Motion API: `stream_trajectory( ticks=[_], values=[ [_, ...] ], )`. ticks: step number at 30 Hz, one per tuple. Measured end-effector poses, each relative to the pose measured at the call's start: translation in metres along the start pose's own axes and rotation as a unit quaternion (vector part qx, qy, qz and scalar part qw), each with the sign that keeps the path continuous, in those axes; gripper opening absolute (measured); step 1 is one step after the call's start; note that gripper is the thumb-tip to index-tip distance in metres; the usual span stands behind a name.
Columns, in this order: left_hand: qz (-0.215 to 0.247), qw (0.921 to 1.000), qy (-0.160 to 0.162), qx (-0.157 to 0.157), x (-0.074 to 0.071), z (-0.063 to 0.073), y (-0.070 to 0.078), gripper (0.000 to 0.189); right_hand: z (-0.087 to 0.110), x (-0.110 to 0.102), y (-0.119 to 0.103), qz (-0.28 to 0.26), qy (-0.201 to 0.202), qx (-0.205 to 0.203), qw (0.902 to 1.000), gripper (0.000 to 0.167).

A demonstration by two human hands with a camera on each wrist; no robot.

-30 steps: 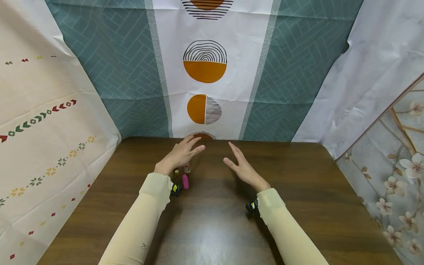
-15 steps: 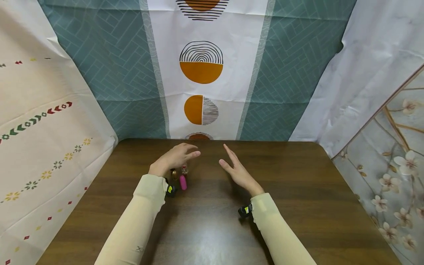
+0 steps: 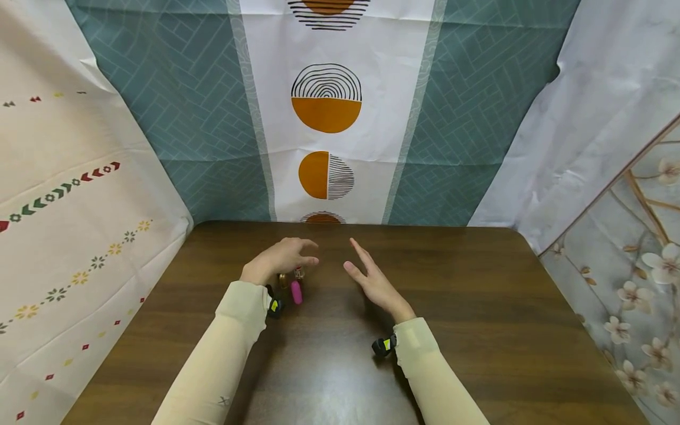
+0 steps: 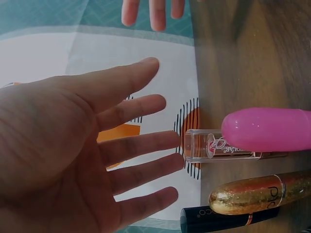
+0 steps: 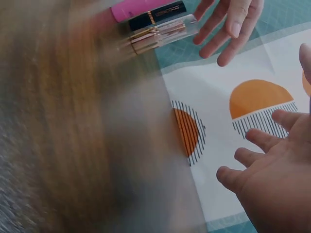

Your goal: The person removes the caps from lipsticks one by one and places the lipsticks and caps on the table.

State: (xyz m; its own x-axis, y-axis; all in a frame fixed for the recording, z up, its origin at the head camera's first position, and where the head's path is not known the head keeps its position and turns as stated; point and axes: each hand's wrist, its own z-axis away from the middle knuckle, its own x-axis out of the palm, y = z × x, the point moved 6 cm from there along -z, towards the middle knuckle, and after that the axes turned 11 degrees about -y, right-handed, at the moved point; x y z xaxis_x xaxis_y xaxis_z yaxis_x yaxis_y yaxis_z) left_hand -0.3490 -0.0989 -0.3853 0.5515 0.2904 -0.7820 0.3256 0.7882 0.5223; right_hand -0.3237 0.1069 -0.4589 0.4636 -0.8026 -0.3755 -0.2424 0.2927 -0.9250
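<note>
My left hand (image 3: 278, 260) hovers just beyond a small cluster of lipsticks, its fingers extended and holding nothing. In the left wrist view its palm (image 4: 53, 145) shows, with the fingers spread apart. The cluster has a bright pink tube (image 3: 296, 292), a glittery gold lipstick (image 4: 243, 194), a black lipstick (image 4: 199, 221) with a gold band, and a clear-capped lipstick (image 4: 199, 145). They appear to stand upright, close together. To the right, my right hand (image 3: 378, 284) is held over the table, fingers straight and thumb apart, touching nothing.
The brown wooden table (image 3: 478, 307) extends all round the hands. Behind it hangs a teal and white cloth (image 3: 340, 141) with orange circles. A cream patterned cloth (image 3: 79, 206) hangs at the left, and a floral one (image 3: 632, 295) at the right. Each wrist wears a small black camera (image 3: 383, 345).
The left hand has come down and slightly nearer, its fingers bending a little more. The right hand has shifted left, towards the left hand. The lipsticks stand where they were.
</note>
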Motion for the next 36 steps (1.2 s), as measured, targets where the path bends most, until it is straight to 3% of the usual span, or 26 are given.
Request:
stream_trajectory(
  ticks=[5,15,36],
  values=[
    [0.023,0.9989,-0.033,-0.024,0.006,0.001,-0.003,0.051,0.0,0.006,0.003,-0.008,-0.006,0.001,0.9999,0.065],
    [-0.015,0.9981,-0.037,-0.046,0.011,-0.004,-0.004,0.05,-0.002,0.016,0.005,-0.033,-0.012,0.007,0.9994,0.064],
    [-0.053,0.9971,-0.024,-0.05,0.013,-0.008,-0.006,0.041,-0.007,0.025,0.011,-0.025,-0.029,-0.006,0.9993,0.065]
  ],
)
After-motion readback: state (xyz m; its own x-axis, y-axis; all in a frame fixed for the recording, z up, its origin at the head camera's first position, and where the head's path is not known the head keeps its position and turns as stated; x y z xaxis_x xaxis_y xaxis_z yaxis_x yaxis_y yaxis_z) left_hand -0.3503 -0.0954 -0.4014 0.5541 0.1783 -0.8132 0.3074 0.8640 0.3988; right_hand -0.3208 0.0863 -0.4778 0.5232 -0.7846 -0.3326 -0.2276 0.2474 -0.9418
